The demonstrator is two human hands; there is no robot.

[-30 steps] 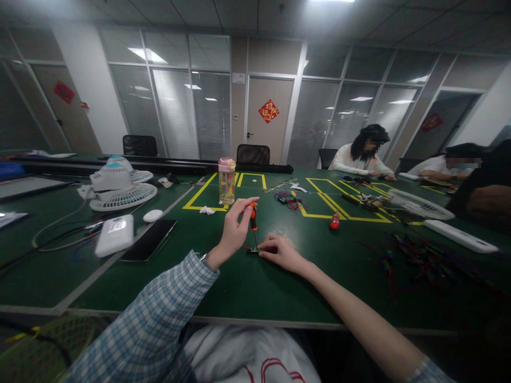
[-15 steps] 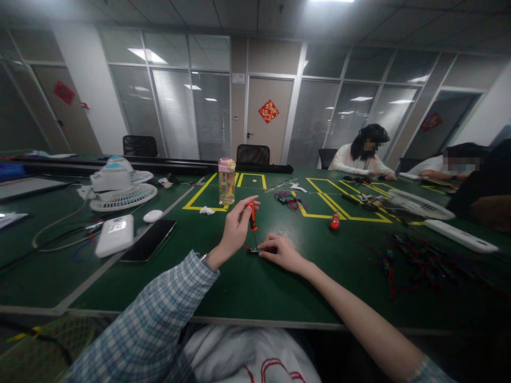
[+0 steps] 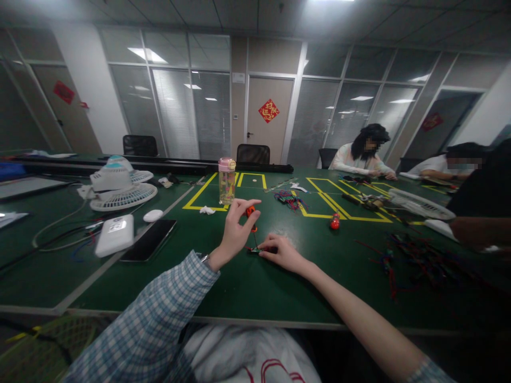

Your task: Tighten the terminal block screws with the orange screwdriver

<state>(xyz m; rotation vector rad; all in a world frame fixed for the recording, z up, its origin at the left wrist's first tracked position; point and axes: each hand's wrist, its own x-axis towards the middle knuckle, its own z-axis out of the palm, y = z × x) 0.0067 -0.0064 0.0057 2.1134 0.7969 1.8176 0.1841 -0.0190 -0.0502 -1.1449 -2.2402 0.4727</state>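
Note:
An orange and black screwdriver (image 3: 254, 229) stands nearly upright, its tip down on a small circuit board (image 3: 254, 250) lying on the green table. My left hand (image 3: 238, 226) is around the screwdriver's handle, thumb and fingers curved about it. At the board's right end, my right hand (image 3: 281, 252) pinches the edge with thumb and forefinger. Thin red wires come off the board's left side.
Beyond my left hand stands a pink-lidded bottle (image 3: 227, 181). A phone (image 3: 149, 240), a white device (image 3: 115, 235) and a fan (image 3: 123, 197) lie left. Wired boards (image 3: 290, 200), a red object (image 3: 334, 221) and a wire pile (image 3: 423, 263) sit right, near another person's arm (image 3: 475, 232).
My left hand's fingers have shifted around the handle, with the thumb lifted higher and further right. At the right, another person's arm has reached in over the table. My right hand stays put.

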